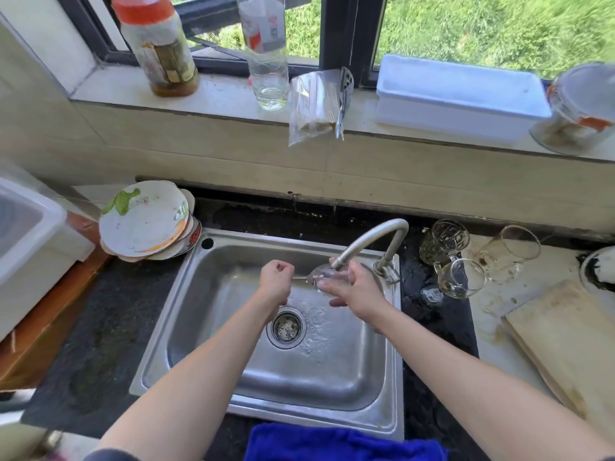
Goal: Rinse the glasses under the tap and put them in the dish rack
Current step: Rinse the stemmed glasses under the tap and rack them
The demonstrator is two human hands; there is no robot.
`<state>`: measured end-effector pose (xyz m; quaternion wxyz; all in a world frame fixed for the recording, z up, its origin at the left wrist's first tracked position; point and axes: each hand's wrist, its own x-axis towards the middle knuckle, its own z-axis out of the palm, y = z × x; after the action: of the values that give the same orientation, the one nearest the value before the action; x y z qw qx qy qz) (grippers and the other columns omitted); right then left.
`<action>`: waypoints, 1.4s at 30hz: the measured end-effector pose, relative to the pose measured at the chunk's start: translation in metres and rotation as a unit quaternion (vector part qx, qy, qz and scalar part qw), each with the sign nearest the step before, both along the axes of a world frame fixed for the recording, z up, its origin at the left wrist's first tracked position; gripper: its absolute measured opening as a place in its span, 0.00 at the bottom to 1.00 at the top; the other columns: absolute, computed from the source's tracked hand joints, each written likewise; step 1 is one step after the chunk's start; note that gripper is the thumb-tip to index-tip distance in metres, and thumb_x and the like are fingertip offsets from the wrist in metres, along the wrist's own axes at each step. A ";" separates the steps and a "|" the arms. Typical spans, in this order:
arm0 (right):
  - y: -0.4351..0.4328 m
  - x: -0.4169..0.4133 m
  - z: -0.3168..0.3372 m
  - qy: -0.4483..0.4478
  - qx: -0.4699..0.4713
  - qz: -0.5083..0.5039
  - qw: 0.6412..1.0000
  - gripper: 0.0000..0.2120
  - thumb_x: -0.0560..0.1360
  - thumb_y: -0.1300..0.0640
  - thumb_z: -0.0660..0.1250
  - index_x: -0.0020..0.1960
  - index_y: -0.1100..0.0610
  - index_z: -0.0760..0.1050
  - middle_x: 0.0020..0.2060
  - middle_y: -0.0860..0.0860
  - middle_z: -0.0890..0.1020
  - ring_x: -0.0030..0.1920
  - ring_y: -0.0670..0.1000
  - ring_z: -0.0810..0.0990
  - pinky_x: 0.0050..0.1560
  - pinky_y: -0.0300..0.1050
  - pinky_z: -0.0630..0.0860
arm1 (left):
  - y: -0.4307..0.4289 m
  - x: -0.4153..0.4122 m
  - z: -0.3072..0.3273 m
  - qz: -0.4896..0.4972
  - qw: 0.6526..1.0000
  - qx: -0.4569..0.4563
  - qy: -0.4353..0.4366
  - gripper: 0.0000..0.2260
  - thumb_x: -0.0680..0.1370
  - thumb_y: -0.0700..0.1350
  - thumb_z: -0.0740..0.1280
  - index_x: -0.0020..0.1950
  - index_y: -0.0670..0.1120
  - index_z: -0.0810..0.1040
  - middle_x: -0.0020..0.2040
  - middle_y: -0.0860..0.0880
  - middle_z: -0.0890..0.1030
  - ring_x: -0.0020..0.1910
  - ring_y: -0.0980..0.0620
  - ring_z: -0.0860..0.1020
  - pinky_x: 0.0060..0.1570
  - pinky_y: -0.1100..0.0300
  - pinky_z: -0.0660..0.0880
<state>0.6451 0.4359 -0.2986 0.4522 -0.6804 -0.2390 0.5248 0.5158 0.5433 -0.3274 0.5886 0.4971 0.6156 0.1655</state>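
Observation:
My right hand (357,292) grips a clear glass (327,276) on its side, right under the spout of the metal tap (369,239), over the steel sink (253,387). My left hand (275,281) is closed around a thin metal handle (299,278) that reaches into the glass mouth. Water splashes near the drain (287,326). Three more glasses wait on the counter to the right: a patterned mug (442,241), a tall tilted glass (509,249) and a glass mug lying on its side (461,279). A white plastic rack (30,234) stands at the far left.
A stack of plates (146,221) sits at the sink's back left corner. A wooden board (565,344) lies at the right. Bottles, a plastic bag, a white box (459,94) and a jar line the window ledge. A blue cloth (342,442) hangs at the front edge.

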 end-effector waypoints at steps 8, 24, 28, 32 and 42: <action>-0.038 0.016 -0.009 0.056 -0.092 -0.101 0.989 0.18 0.75 0.45 0.70 0.58 0.56 0.74 0.50 0.57 0.81 0.30 0.50 0.80 0.27 0.41 0.73 | -0.027 0.030 0.003 -0.099 0.990 -0.047 -0.086 0.22 0.68 0.39 0.77 0.59 0.44 0.73 0.47 0.43 0.77 0.30 0.52 0.70 0.24 0.63 0.66; -0.074 0.012 -0.007 -0.267 0.042 -0.017 0.963 0.22 0.69 0.53 0.77 0.58 0.43 0.73 0.56 0.38 0.74 0.53 0.39 0.77 0.47 0.36 0.77 | -0.038 0.067 0.000 0.060 0.970 -0.173 -0.160 0.09 0.73 0.27 0.67 0.42 0.40 0.73 0.34 0.44 0.74 0.28 0.51 0.69 0.23 0.65 0.69; -0.063 0.016 0.003 0.078 -0.048 -0.163 0.982 0.15 0.75 0.50 0.71 0.56 0.56 0.74 0.51 0.58 0.80 0.33 0.54 0.81 0.28 0.43 0.76 | -0.033 0.061 0.000 0.052 0.960 -0.202 -0.187 0.09 0.73 0.27 0.66 0.45 0.40 0.76 0.35 0.45 0.75 0.29 0.52 0.70 0.24 0.65 0.67; -0.072 0.020 -0.005 -0.142 0.001 -0.085 0.986 0.18 0.70 0.51 0.76 0.58 0.47 0.75 0.55 0.44 0.79 0.45 0.48 0.82 0.43 0.43 0.79 | -0.035 0.061 0.000 0.025 0.977 -0.157 -0.139 0.04 0.77 0.33 0.65 0.46 0.41 0.76 0.33 0.44 0.73 0.25 0.52 0.68 0.25 0.62 0.65; -0.071 0.043 -0.003 0.232 -0.150 -0.197 0.941 0.18 0.78 0.45 0.64 0.58 0.59 0.73 0.40 0.59 0.81 0.25 0.49 0.72 0.22 0.37 0.68 | -0.034 0.055 0.011 -0.050 0.956 -0.204 -0.203 0.09 0.78 0.40 0.59 0.45 0.45 0.78 0.34 0.48 0.75 0.26 0.55 0.63 0.23 0.66 0.55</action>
<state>0.6879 0.3645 -0.3013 0.4823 -0.6332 0.0932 0.5981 0.5712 0.5089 -0.3159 0.7976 0.3528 0.4781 0.1042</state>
